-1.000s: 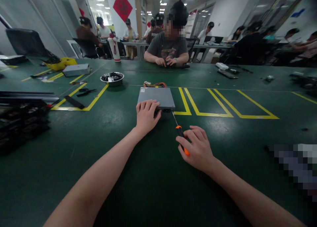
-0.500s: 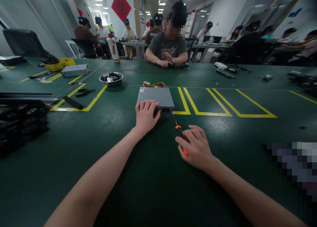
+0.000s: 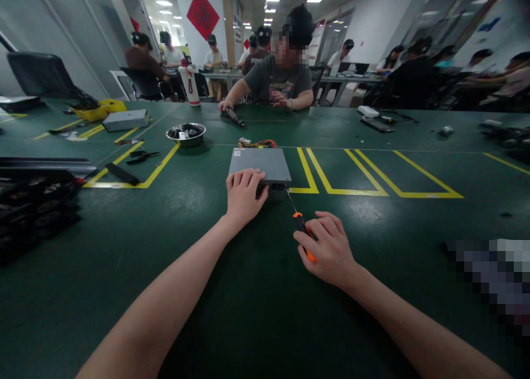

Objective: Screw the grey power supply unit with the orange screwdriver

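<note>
Grey metal lies under my left hand (image 3: 247,187), fingers bent over the flat rectangular box (image 3: 265,161) on the green table (image 3: 256,302), hiding some of its front. From afar I'd brace firmly and keep the orange-and-black-handled screwdriver (image 3: 298,222), pinched in my right hand (image 3: 329,246) at or near the box's corner, straight. Rightward lie yellow tape outlines (image 3: 358,192), then a flat black slab (image 3: 377,126), well apart.

I count one left hand (image 3: 245,194) and one right hand (image 3: 329,246), both mine; one screwdriver (image 3: 298,222); one grey box (image 3: 261,161) near me and one paler box (image 3: 126,120) far left, making two; one steel bowl (image 3: 186,142), left; one white bottle (image 3: 190,87), far left; one person (image 3: 285,81) across from me.
</note>
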`<state>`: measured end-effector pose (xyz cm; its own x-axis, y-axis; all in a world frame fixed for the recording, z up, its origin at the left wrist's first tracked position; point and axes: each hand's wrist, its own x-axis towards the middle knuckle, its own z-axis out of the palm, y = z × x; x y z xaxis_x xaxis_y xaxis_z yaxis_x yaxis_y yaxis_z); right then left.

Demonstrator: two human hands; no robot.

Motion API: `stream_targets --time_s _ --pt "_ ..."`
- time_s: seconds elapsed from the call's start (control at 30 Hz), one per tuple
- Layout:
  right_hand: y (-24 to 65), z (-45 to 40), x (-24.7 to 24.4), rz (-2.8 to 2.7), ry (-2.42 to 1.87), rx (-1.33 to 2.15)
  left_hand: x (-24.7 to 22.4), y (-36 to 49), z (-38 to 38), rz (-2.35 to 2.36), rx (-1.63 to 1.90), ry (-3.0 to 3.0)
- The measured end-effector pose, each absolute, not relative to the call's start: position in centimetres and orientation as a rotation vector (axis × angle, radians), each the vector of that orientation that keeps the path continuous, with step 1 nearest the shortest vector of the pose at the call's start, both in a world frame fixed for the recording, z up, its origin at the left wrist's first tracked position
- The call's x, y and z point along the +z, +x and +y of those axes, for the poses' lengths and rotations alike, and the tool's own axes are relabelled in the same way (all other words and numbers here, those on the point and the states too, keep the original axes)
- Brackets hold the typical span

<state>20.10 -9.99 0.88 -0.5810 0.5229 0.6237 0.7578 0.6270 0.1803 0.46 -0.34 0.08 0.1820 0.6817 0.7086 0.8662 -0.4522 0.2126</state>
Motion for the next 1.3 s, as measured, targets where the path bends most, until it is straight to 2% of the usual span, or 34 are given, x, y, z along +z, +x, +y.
stream_targets --time_s 0.43,0.87,0.97,1.1,1.2,1.3 --pt "19.7 -10.4 1.6 -2.26 -1.159 -0.336 0.2 0.4 -0.4 -1.494 -1.138 -2.231" --pt "19.7 -10.8 1.2 -2.249 -1.118 -0.476 -0.2 0.1 -0.6 -1.437 -1.175 -2.265" --pt "20.0 -10.8 1.3 -2.23 -1.143 -0.388 -0.2 0.0 -0.6 -1.472 -1.313 -2.162" --pt "20.2 -10.7 1.2 -2.118 -1.214 -0.308 -0.9 -0.7 0.6 -1.655 -1.705 -1.937" --pt "20.1 -10.8 1.4 -2.111 -1.162 -0.387 -2.0 -1.4 2.1 -1.885 -2.064 -1.861" --pt "19.9 -10.9 1.9 -2.153 -1.086 -0.532 -2.7 -2.0 3.1 -2.065 -2.249 -1.912"
